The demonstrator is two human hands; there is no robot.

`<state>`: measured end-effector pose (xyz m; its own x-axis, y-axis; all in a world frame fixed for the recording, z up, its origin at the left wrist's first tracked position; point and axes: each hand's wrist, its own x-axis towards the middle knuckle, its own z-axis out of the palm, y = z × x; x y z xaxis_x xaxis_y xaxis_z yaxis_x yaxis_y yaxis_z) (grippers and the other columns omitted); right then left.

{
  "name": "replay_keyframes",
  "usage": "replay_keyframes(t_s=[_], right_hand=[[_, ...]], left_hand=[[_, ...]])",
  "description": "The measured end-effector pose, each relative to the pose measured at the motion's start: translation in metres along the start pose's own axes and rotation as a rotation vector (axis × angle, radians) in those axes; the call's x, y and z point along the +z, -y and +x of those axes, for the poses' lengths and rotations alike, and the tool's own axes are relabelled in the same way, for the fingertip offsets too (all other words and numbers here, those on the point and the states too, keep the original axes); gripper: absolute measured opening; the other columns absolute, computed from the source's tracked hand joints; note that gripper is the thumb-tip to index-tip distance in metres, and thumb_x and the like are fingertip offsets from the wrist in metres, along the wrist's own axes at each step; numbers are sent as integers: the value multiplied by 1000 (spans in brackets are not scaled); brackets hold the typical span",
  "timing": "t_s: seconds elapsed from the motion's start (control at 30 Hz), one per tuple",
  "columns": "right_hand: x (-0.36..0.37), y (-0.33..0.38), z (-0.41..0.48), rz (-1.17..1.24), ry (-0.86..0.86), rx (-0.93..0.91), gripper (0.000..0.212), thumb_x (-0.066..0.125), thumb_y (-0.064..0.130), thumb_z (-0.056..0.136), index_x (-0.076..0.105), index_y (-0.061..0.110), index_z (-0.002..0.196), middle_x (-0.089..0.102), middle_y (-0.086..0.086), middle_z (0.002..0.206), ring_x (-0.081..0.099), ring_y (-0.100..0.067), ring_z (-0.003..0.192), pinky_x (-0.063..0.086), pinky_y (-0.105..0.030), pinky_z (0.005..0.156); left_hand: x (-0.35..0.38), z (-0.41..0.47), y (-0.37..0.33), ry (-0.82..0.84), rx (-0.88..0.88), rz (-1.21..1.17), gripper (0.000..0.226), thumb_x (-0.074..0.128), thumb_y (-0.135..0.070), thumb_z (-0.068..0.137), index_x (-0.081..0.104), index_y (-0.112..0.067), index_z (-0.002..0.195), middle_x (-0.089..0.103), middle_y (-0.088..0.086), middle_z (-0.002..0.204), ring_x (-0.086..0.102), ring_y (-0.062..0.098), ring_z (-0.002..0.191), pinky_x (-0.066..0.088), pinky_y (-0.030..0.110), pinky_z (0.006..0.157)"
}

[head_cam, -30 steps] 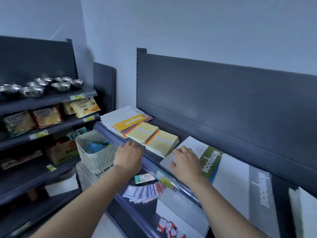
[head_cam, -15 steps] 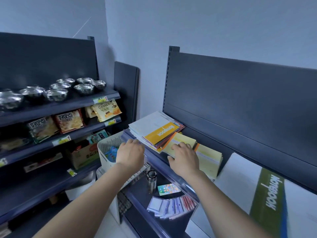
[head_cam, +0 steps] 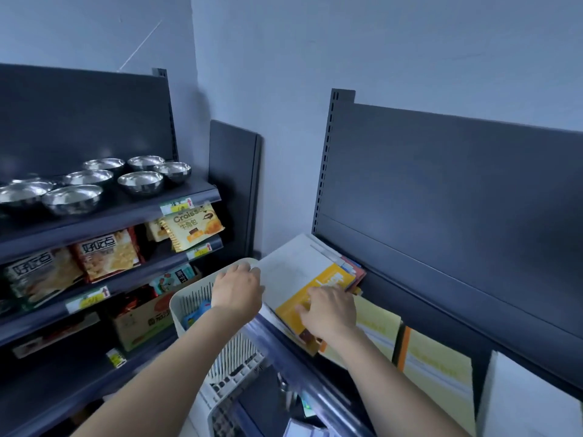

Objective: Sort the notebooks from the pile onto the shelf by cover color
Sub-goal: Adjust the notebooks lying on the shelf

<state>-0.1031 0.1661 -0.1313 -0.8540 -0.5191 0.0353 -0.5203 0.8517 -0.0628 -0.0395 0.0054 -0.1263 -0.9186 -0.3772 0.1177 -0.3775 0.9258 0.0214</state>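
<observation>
A mixed pile of notebooks (head_cam: 296, 263) lies at the left end of the dark shelf (head_cam: 303, 361). Its top cover is white with a yellow-orange band (head_cam: 318, 287). My right hand (head_cam: 329, 312) rests on that yellow band, fingers spread flat. My left hand (head_cam: 236, 291) touches the pile's near left corner, beside the basket rim. Two pale yellow notebooks (head_cam: 378, 332) (head_cam: 438, 370) lie side by side to the right of the pile. A white notebook (head_cam: 520, 395) lies at the far right.
A white slatted basket (head_cam: 195, 304) stands just left of the pile, under my left wrist. The side rack holds steel bowls (head_cam: 140, 181) and snack packets (head_cam: 107, 253). A lower shelf (head_cam: 268, 402) beneath holds small items.
The view swung left along the shelf. My right hand left the white and green notebook, crossed the yellow notebooks and reached the mixed pile. My left hand came up to the pile's corner.
</observation>
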Motion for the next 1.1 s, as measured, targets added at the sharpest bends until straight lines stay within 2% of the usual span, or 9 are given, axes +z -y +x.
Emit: replay_keyframes(t_s=[0.27,0.5,0.6,0.73,0.8,0.87,0.93,1.0,1.1], right_hand=[[6,-4,49,105,65,-6,48,43,51,96,52,19,131,48,0,141,36,-25,134,35,-44,105],[8,-4,64,262,78,23,52,47,46,97,44,15,138,33,-4,153,20,-21,145,26,-42,113],[12,-3,65,423,-21,133,60,48,43,97,32,15,147,25,-4,157,17,-21,146,24,-39,116],[0,-1,69,819,-184,391,79,51,44,96,11,7,153,17,-8,160,17,-22,147,21,-32,115],[-5,1,74,1100,-185,513,70,51,45,96,26,7,149,36,-7,150,38,-25,136,34,-37,105],[-5,2,76,1317,-252,557,43,51,40,97,52,7,125,60,-5,113,57,-20,96,43,-34,81],[-6,-1,75,1318,-416,558,25,50,32,99,59,8,101,58,-1,82,50,-18,72,40,-31,68],[-8,-5,72,1267,-542,577,19,48,27,100,57,13,92,55,1,72,50,-19,66,43,-33,65],[-11,-9,67,1220,-611,604,17,46,26,101,55,17,90,54,4,71,49,-14,62,44,-35,64]], left_hand=[[19,63,3,68,-118,-149,53,49,-55,91,53,-13,123,50,6,121,46,25,117,41,37,92],[17,87,7,-60,-157,-335,22,58,-37,91,57,-16,99,57,2,102,55,24,101,43,35,79],[11,91,3,-150,-137,-513,8,48,-22,96,42,-16,94,54,2,80,55,26,76,36,32,54],[-2,95,0,-186,-88,-970,15,48,-20,98,44,-6,94,53,7,73,49,23,61,36,32,52],[-11,94,-4,-155,-122,-1202,22,50,-21,98,43,0,95,49,9,70,47,22,57,40,30,51],[-15,93,-5,-109,-130,-1289,26,53,-25,97,44,-1,93,50,7,71,48,21,57,44,33,54],[-11,94,-2,-58,-67,-1149,37,58,-45,90,49,-10,95,57,0,79,55,18,70,48,36,65],[-2,95,5,69,7,-783,69,64,-70,71,49,-19,115,58,-3,105,56,17,98,48,36,83],[12,94,10,271,56,-336,105,75,-68,60,30,-21,143,40,4,138,36,24,130,34,39,107]])
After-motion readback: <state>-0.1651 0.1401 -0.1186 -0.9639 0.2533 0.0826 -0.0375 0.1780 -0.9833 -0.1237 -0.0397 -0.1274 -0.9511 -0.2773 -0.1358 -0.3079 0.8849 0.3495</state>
